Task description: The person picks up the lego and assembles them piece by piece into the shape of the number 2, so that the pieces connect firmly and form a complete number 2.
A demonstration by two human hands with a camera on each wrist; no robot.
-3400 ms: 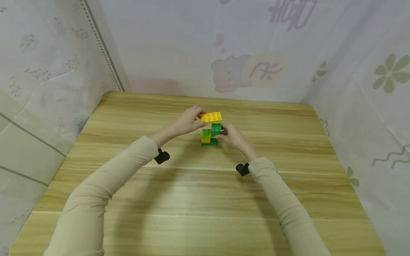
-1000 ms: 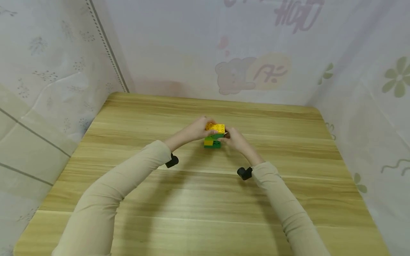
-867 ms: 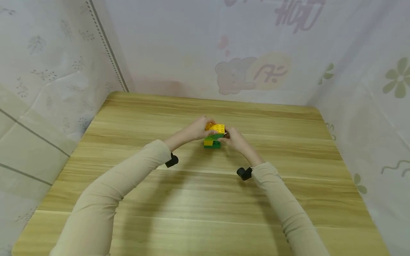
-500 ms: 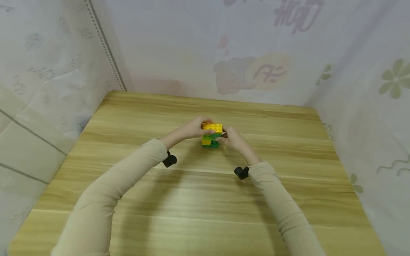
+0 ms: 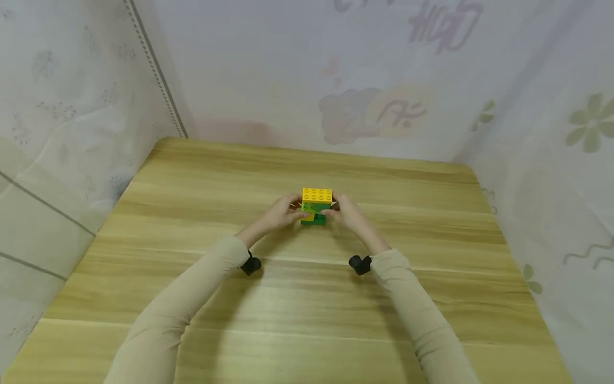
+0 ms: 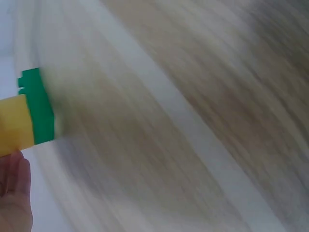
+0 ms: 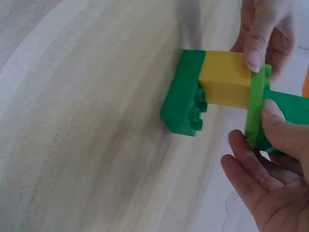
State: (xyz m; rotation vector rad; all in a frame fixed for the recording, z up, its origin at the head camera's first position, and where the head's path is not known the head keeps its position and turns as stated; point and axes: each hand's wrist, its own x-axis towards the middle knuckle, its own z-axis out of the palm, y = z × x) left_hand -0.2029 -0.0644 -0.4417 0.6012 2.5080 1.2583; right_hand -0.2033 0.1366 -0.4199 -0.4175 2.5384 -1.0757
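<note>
A small stack of toy building bricks stands between my two hands. In the right wrist view its lowest part is a dark green brick [image 7: 179,94], followed by a yellow brick [image 7: 224,79], a thin light green brick [image 7: 255,108] and another dark green brick [image 7: 292,108]. A long yellow brick [image 5: 317,195] with studs caps the stack in the head view. My left hand [image 5: 280,214] pinches the lower yellow and light green part, thumb in front. From the right, my right hand [image 5: 350,214] grips the upper dark green brick. Whether the base touches the table cannot be told.
The wood-grain table [image 5: 297,298] extends around the stack on all sides. Patterned cloth walls [image 5: 259,69] enclose it at the back and both sides. A black wrist camera [image 5: 250,263] sits on the left wrist, another [image 5: 360,264] on the right.
The long yellow brick, earlier held above the stack by my left hand, now lies on top. My left hand has left it and moved down to the stack's lower left. My right hand stays alongside.
</note>
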